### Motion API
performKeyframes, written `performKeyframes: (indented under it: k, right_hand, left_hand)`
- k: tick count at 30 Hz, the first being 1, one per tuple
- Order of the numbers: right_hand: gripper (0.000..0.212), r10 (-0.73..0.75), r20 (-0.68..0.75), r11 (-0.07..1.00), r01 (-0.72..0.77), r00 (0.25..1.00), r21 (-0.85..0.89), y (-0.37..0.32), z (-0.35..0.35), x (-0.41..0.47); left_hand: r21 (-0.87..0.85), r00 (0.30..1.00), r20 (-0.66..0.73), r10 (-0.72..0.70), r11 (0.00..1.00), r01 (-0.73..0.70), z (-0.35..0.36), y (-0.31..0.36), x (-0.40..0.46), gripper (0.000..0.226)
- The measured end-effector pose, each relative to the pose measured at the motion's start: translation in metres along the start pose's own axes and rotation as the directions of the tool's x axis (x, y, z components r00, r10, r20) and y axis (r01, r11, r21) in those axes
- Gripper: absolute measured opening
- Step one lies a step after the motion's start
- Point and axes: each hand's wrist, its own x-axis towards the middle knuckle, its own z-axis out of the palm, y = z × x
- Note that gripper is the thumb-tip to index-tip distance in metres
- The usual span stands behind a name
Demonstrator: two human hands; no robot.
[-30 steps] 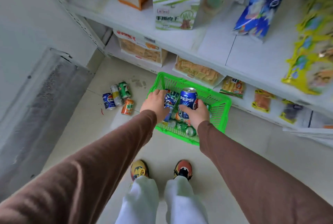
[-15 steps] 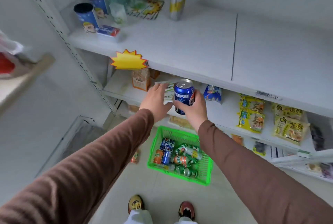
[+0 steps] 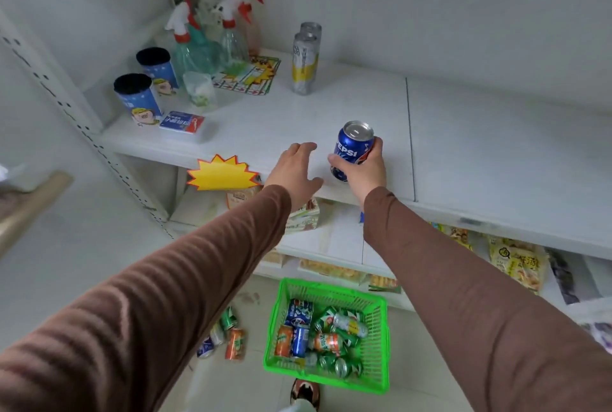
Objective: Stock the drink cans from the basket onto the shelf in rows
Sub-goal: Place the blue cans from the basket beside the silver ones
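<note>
Right hand (image 3: 362,168) has the blue Pepsi can (image 3: 353,148) wrapped in thumb + fingers, can upright, its base at or just over the front part of the white shelf (image 3: 480,146); can't tell if it's touching down. Half a sec ago that can was lower, in front of the shelf edge; a sec ago it was down at the basket. So it's come up and forward onto shelf level.

Left hand (image 3: 294,169) is empty, fingers spread wide, palm down just beside the can on its left, over the shelf's front lip. Earlier it was next to the can too, at the shelf below; it has risen with it.

Green basket (image 3: 381,338) sits on the floor below, w/ a jumble of cans in it: orange, green, blue, lying on their sides. A few loose cans (image 3: 228,335) lie on the floor left of the basket, same as a sec ago.

On the shelf's far left: two blue cups (image 3: 145,90), spray bottles (image 3: 212,40), a small blue card pack (image 3: 182,121), a printed sheet. Two tall slim cans (image 3: 304,60) stand near the back, one behind the other, well apart from the Pepsi can. Yellow starburst tag (image 3: 223,173) hangs at the shelf's front edge, left of the left hand. Snack packets (image 3: 516,259) fill the lower shelves at right.
</note>
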Motion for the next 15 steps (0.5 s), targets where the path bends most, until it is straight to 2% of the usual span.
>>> performKeyframes:
  k: [7,15]
  right_hand:
    - [0.089,0.085,-0.052,0.996,-0.083,0.995,0.036,0.008,0.029,0.076]
    - [0.085,0.078,-0.076,0.993,-0.071,0.994,0.090,0.007,0.052,0.144]
  left_hand:
    - [-0.020,0.994,-0.002,-0.106,0.994,0.106,0.009,0.001,0.071,0.069]
    - [0.005,0.994,0.007,-0.105,0.994,0.105,0.008,-0.001,0.135,0.070]
